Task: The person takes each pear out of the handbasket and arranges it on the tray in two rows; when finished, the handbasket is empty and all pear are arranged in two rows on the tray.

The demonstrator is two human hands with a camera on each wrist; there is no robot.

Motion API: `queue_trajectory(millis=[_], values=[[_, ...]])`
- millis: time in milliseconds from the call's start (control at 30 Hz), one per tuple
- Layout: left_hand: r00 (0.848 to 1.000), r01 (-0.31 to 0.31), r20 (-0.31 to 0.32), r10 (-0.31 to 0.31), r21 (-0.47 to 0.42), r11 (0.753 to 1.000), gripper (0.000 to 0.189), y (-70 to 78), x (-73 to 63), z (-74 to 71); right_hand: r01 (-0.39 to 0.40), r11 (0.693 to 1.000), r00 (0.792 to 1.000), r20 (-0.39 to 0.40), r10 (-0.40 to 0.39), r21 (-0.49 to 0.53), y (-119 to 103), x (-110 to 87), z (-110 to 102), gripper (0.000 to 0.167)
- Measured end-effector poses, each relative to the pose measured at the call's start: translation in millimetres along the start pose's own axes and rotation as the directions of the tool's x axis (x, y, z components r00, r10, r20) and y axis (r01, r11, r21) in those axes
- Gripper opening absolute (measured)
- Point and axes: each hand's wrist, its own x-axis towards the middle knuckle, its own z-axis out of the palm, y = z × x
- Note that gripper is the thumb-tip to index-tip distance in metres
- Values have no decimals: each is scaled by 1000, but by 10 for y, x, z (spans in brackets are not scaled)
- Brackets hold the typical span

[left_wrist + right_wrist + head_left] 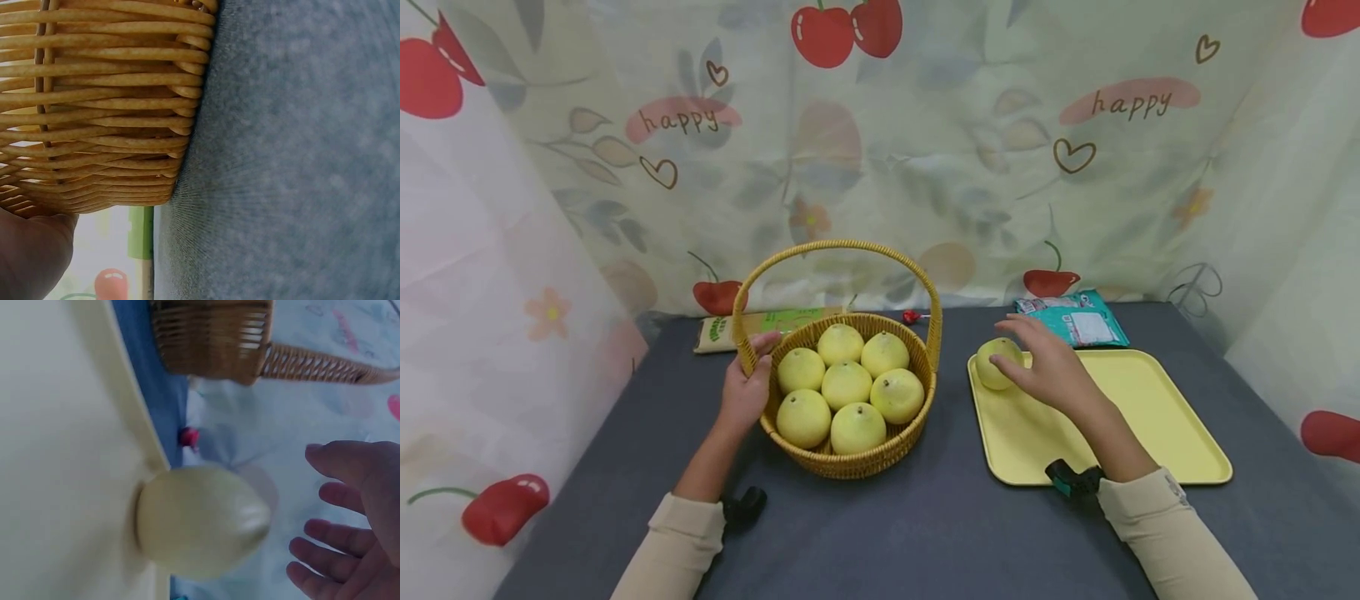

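Observation:
A wicker basket (850, 467) with a tall arched handle holds several round, pale yellow-green fruits (846, 385), pear-like or pomelo-like in look. My left hand (747, 392) grips the basket at its left side, where the handle meets the rim. Part of that hand (31, 256) shows against the woven wall in the left wrist view. One more such fruit (200, 522) rests on the yellow tray (1120, 417), at its back left corner. Close by, my right hand (1052, 367) has its fingers spread, and the right wrist view shows a gap between them and the fruit.
Behind the tray lies a teal packet (1082, 321). A green-and-tan package (715, 335) lies behind the basket, with a small red-wrapped lollipop (912, 317) to its right. A printed curtain (880, 192) closes off the back of the dark grey table (880, 542).

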Motion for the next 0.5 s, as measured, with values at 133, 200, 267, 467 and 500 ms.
queue_trajectory(millis=[133,200,267,467,500], values=[[1000,-8,7,8,-3,1000,36,6,15,-4,65,998,995,-74,-65,7,-160,19,-23,34],[1000,-7,10,7,-2,1000,36,6,18,-6,101,995,991,-86,-98,28,-245,22,-31,29],[1000,-6,9,6,-2,1000,36,4,18,-8,140,989,987,-85,-136,53,-339,18,-33,25],[1000,-2,11,2,-2,1000,36,14,5,-9,255,964,966,-66,-250,75,-631,-5,14,28],[1000,-1,13,1,1,1000,36,14,4,-13,269,961,962,-60,-265,72,-677,-1,35,29]])
